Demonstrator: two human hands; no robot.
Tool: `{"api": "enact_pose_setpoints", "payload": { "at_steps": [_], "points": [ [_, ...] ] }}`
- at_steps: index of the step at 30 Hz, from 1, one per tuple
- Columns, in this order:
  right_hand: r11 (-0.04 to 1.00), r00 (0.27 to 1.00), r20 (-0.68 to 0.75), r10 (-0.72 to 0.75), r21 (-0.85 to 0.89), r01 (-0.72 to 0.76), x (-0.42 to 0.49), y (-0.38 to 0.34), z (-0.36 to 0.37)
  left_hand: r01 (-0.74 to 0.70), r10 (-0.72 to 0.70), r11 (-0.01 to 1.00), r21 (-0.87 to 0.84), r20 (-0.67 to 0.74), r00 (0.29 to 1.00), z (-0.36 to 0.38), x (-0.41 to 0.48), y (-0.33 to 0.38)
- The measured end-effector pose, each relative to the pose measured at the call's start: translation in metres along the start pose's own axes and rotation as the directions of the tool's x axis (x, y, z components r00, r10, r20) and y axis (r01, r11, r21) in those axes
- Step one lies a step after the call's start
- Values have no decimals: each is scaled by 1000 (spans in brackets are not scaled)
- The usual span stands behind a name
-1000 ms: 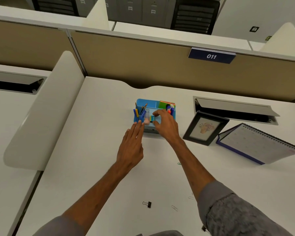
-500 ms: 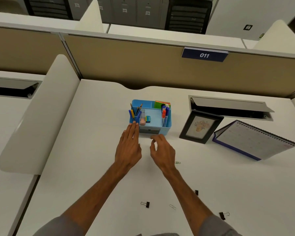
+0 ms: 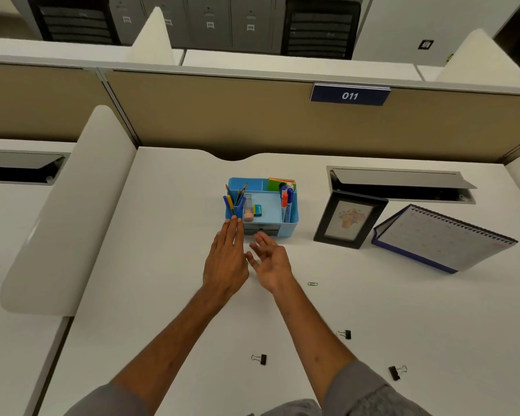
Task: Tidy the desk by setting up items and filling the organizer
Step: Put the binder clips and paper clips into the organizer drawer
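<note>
Grips apart, empty: left hand (image 3: 225, 259) against organizer (image 3: 294, 218), right hand (image 3: 272, 262) now outside it.

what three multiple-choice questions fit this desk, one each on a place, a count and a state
1. Where does the picture frame stand?
A. left of the organizer
B. between the organizer and the calendar
C. inside the organizer

2. How many black binder clips lie on the desk?
A. one
B. five
C. three

3. How is the left hand?
A. flat, fingers straight, fingertips at the organizer's front left corner
B. gripping a pen
C. clenched in a fist

Answers:
1 B, the frame stands right of the organizer with the calendar on its far side.
2 C, three clips show on the near part of the desk.
3 A, its straight fingers reach that corner and hold nothing.
</note>
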State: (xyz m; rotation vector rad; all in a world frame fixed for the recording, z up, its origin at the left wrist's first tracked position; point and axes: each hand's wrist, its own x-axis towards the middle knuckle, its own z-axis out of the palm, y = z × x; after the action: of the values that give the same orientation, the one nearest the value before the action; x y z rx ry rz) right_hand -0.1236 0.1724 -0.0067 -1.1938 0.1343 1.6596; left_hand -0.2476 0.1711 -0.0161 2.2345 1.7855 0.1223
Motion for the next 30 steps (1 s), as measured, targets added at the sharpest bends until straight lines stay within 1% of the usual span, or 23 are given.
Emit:
{"api": "enact_pose_setpoints", "payload": {
  "at_steps": [2,6,17,24,30],
  "points": [
    [998,1000,3,8,59,-8,1,1,5,-10,10,999,33,4,1000,0,1,-1],
    [993,999,-35,15,116,-10,5,5,10,-33,33,998,49,15,999,-2,1,-8],
    [944,998,-61,12,329,8,8,11,23,-77,77,997,-22,-13,997,0,3,-20],
    [953,999,-46,16,303,-2,10,15,16,-66,66,997,-49,0,998,0,2,-21],
    [970,999,-35,40,241,-31,8,19,0,-56,58,997,-54,26,998,-4,2,-19]
  ]
}}
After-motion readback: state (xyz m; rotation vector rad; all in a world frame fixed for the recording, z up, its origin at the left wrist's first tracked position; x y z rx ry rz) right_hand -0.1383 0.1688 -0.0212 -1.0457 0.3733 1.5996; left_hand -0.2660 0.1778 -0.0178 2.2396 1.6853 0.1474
